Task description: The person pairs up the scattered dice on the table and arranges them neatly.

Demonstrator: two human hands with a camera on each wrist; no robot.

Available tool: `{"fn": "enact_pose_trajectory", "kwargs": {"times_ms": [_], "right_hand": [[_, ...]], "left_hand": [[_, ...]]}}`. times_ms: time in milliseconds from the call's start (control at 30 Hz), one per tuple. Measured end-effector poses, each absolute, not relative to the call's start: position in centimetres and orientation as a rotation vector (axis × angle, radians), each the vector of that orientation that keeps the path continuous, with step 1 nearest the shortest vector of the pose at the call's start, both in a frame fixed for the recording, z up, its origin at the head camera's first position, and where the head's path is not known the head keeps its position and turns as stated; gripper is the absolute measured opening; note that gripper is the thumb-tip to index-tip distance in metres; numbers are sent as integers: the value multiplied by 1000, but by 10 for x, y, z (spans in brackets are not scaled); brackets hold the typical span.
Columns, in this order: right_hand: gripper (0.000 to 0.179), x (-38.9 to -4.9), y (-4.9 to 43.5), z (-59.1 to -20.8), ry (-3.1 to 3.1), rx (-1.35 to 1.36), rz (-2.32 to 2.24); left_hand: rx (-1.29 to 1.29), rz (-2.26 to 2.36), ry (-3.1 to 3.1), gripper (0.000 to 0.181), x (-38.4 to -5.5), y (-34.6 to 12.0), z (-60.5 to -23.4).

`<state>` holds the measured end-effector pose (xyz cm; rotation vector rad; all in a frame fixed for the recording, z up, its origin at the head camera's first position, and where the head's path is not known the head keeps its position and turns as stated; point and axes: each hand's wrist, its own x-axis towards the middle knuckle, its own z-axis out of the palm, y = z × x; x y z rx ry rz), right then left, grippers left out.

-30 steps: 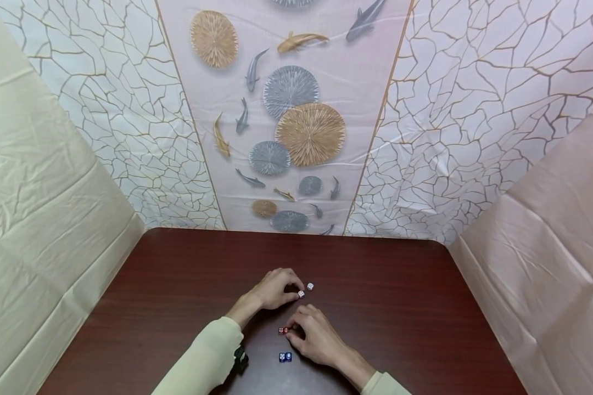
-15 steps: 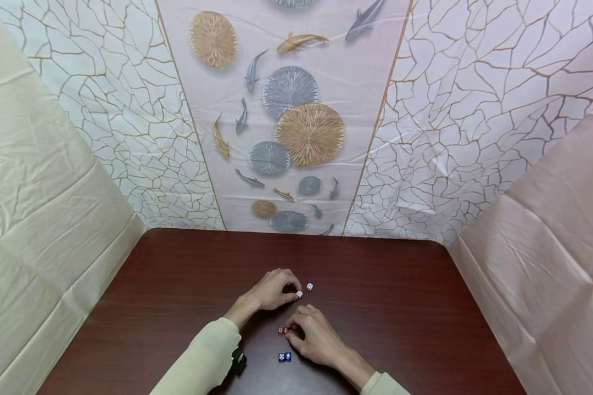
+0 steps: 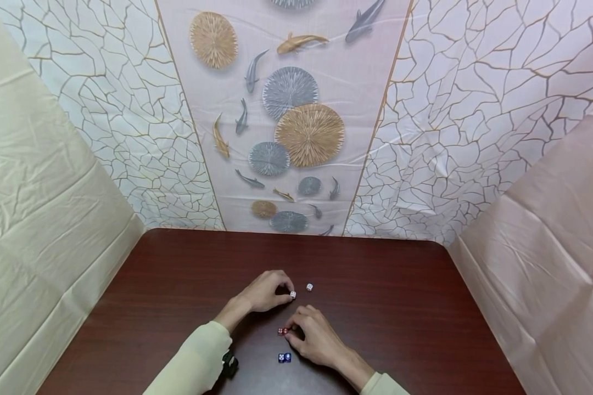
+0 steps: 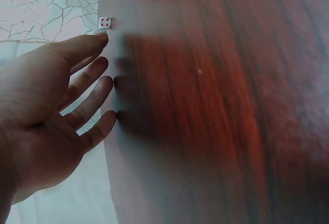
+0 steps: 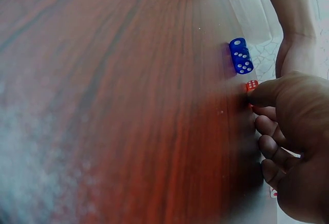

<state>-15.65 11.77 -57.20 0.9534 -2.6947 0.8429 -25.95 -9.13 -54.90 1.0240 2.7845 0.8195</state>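
My left hand (image 3: 264, 291) pinches a white die (image 3: 293, 295) between thumb and fingertips on the dark wooden table. In the left wrist view, that white die (image 4: 104, 22) shows at the thumb tip. Nearer to me, my right hand (image 3: 318, 336) has thumb and forefinger around the right one of two red dice (image 3: 280, 331), which sit side by side. The right wrist view shows part of a red die (image 5: 252, 85) beyond the thumb; the fingers hide the rest. A second white die (image 3: 309, 287) lies apart, to the right of the left hand.
Two blue dice (image 3: 284, 357) stand side by side, closer to me than the red pair. A dark device (image 3: 229, 365) is worn at the left sleeve. Cloth with a fish pattern (image 3: 286, 164) hangs behind the table (image 3: 400, 296), and plain cloth lines both sides.
My left hand has slid slightly left with the white die, widening the distance to the other white die. The right hand and the red and blue dice stay in place.
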Motion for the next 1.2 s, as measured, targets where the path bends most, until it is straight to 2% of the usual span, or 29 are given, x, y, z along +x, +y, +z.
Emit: {"fn": "enact_pose_trajectory", "kwargs": {"times_ms": [1200], "right_hand": [[5,-156,116,-569,-2736,949,883]], "left_hand": [[1012,753,2816,8,-223,-121,-551]]}}
